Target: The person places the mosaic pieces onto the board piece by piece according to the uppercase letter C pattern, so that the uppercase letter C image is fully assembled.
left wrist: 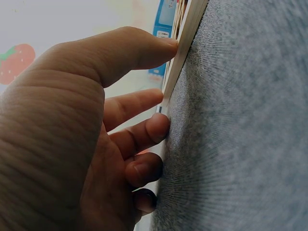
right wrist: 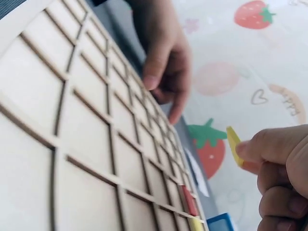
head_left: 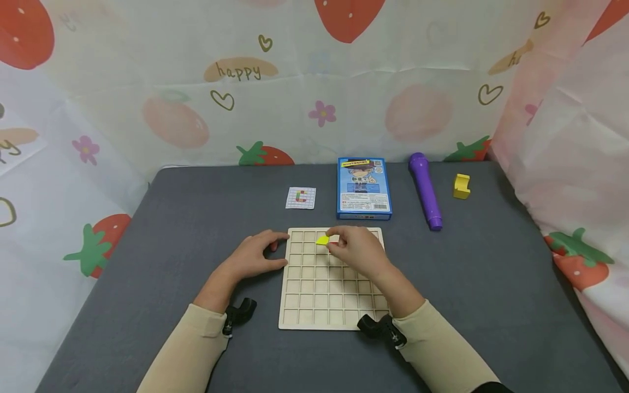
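A pale wooden grid board [head_left: 328, 289] lies flat on the grey table. My right hand [head_left: 334, 244] hovers over its far rows and pinches a small yellow piece [head_left: 322, 239] between thumb and fingertips. In the right wrist view the yellow piece [right wrist: 234, 145] is clear of the board [right wrist: 72, 120], held at an angle above the cells. My left hand [head_left: 279, 249] rests on the table at the board's left edge. Its thumb [left wrist: 144, 48] presses against the board's rim [left wrist: 185, 43], and its other fingers touch the cloth beside it.
Beyond the board are a small pattern card [head_left: 301, 197], a blue box [head_left: 363, 187], a purple pen-like cylinder [head_left: 425, 190] and a yellow block [head_left: 461, 186]. Strawberry-print cloth walls close in the back and both sides of the grey table [head_left: 491, 273].
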Demonstrator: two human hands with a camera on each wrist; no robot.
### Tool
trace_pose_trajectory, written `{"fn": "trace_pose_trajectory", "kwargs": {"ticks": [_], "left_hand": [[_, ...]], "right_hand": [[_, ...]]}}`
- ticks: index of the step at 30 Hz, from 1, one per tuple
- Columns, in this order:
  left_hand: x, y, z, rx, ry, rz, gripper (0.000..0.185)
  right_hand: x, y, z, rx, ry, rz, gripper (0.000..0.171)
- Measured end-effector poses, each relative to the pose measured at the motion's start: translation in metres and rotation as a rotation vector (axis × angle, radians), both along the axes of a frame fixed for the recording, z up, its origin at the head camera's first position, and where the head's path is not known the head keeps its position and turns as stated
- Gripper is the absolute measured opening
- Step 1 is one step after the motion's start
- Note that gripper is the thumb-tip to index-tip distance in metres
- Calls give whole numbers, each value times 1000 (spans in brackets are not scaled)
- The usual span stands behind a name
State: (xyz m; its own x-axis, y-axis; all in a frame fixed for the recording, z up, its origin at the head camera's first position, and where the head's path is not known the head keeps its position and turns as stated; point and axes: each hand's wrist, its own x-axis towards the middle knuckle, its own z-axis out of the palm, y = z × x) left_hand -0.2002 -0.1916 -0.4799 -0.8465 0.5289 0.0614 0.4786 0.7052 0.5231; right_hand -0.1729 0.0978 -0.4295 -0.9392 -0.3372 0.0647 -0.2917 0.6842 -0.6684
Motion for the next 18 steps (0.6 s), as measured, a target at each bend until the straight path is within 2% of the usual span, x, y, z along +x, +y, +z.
{"fn": "trace_pose_trajectory", "kwargs": {"ticks": [9,18], "left_hand": [[0,1,0,-5,-6,6,56],[0,0,0,5,-5,2,55]], "right_hand": [[-7,-11,-21,116,-26,-21,24],[-6,-15,-28,159,-17,-44,25]]}}
